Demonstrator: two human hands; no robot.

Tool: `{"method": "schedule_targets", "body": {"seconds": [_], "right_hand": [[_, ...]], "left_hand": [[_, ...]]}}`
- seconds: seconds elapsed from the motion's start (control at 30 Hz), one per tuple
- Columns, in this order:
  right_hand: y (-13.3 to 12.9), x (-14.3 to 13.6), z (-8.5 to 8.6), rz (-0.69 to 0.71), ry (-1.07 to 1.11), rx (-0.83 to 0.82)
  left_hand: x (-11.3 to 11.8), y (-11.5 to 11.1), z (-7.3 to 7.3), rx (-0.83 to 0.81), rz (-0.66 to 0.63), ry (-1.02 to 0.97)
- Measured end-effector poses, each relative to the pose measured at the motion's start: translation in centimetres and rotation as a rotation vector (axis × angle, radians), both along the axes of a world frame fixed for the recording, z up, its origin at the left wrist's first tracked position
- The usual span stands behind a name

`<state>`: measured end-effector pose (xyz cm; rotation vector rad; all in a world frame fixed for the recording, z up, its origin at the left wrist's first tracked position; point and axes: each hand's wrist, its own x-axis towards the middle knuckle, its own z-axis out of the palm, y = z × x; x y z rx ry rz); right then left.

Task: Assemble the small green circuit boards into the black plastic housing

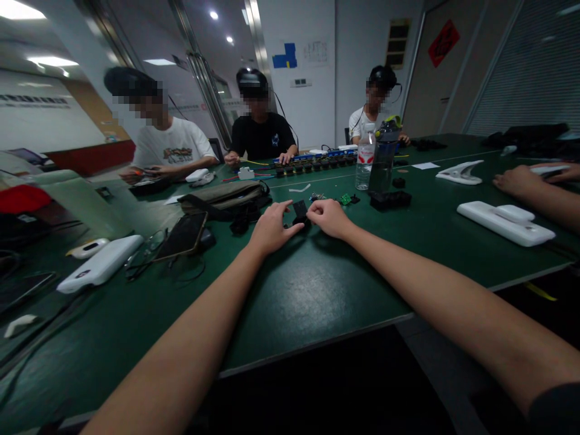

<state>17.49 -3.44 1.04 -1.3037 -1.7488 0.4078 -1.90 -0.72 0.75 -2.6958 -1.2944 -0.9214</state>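
A small black block-like part (299, 210) stands on the green table (290, 290) between my hands. My left hand (273, 228) is at its left side, thumb and fingers apart around it, the thumb tip near its base. My right hand (330, 217) is at its right side with the fingers curled into a pinch; what they hold, if anything, is too small to tell. Just beyond lie small green circuit pieces (345, 199) and a pale angled strip (299, 188).
Black blocks (390, 200), a clear bottle (364, 163) and a dark bottle (383, 158) stand right of centre. A phone (182, 237), white device (100, 263) and bag (224, 198) lie left. Several people sit around; another person's hands (521, 181) are at right, near a white device (505, 223).
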Motion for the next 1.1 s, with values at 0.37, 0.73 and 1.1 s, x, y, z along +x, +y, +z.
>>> {"method": "schedule_targets", "body": {"seconds": [0.37, 0.73, 1.1], "right_hand": [[0.5, 0.5, 0.0, -0.245, -0.117, -0.048], [1.5, 1.5, -1.1, -0.323, -0.144, -0.122], [1.3, 1.5, -1.0, -0.237, -0.312, -0.158]], "left_hand": [[0.9, 0.1, -0.7, -0.151, 0.102, 0.098], [-0.9, 0.7, 0.1, -0.224, -0.008, 0.142], [-1.6, 0.7, 0.4, -0.2, 0.007, 0.062]]}}
